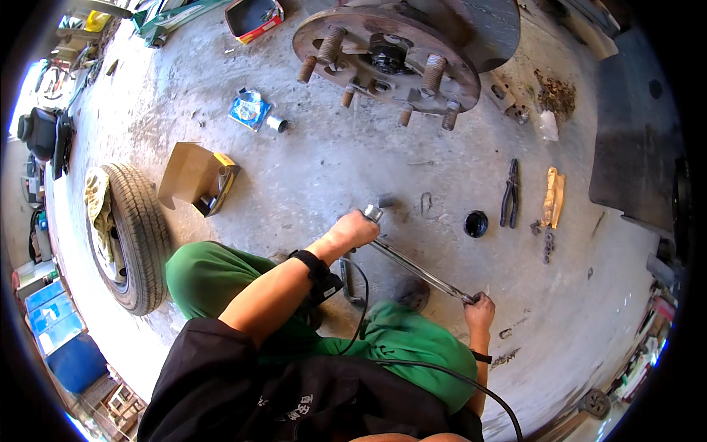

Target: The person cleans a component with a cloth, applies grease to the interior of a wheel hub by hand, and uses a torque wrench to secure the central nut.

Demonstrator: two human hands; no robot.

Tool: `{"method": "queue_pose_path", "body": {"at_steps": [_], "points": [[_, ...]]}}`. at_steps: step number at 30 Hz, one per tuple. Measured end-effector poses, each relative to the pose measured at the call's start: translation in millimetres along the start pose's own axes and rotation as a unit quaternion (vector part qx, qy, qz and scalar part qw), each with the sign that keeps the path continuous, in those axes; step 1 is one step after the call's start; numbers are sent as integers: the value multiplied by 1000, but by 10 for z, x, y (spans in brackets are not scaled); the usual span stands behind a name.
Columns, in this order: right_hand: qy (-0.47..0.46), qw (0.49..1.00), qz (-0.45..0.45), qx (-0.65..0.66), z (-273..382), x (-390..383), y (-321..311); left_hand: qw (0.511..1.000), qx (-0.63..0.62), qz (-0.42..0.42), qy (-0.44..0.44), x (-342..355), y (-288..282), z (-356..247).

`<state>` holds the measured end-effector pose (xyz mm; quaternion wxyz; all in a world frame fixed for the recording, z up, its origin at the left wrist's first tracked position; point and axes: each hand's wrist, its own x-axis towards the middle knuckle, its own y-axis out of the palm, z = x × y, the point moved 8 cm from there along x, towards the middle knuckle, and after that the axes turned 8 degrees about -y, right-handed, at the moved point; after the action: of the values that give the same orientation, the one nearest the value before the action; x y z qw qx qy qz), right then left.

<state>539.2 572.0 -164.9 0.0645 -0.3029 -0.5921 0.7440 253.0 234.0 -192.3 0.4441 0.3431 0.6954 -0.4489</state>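
Observation:
A long metal socket wrench (420, 270) slants across in front of my knees, held at both ends. My left hand (353, 230) is closed around its head end, where a shiny round socket (373, 213) sticks up past the fingers. At the far end of the handle, my right hand (480, 311) is wrapped round the bar. Just beyond the socket lies a blurred grey shape (386, 200) that I cannot make out. A rusty wheel hub (462, 70) with several threaded studs stands above the floor ahead, apart from both hands.
Black-handled pliers (509, 193), a black round cap (476, 224) and a torn yellow packet (554, 195) lie to the right. On the left are an open cardboard box (184, 173) and a tyre (140, 236). A blue packet (250, 109) lies farther off. A cable (449, 374) crosses my lap.

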Motion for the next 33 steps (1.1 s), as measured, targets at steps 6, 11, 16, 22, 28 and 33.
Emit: {"method": "queue_pose_path", "body": {"at_steps": [6, 11, 16, 22, 28, 33], "points": [[-82, 997, -2, 12, 92, 59, -82, 981, 176, -10, 79, -593, -358, -482], [-201, 967, -125, 90, 1192, 589, -1377, 966, -119, -89, 209, -1393, -1577, -776], [-363, 873, -75, 319, 2799, 1174, -2669, 892, -296, -200, 277, -2019, -2488, -815], [-204, 708, 182, 652, 3685, 1512, -2636, 948, -152, -219, 173, -2075, -2593, -893], [-100, 764, 144, 620, 3645, 1581, -2626, 945, -110, -218, 217, -2040, -2569, -965], [-139, 870, -17, 473, 3607, 1643, -2784, 916, -29, -276, 290, -1992, -2610, -963]]}}
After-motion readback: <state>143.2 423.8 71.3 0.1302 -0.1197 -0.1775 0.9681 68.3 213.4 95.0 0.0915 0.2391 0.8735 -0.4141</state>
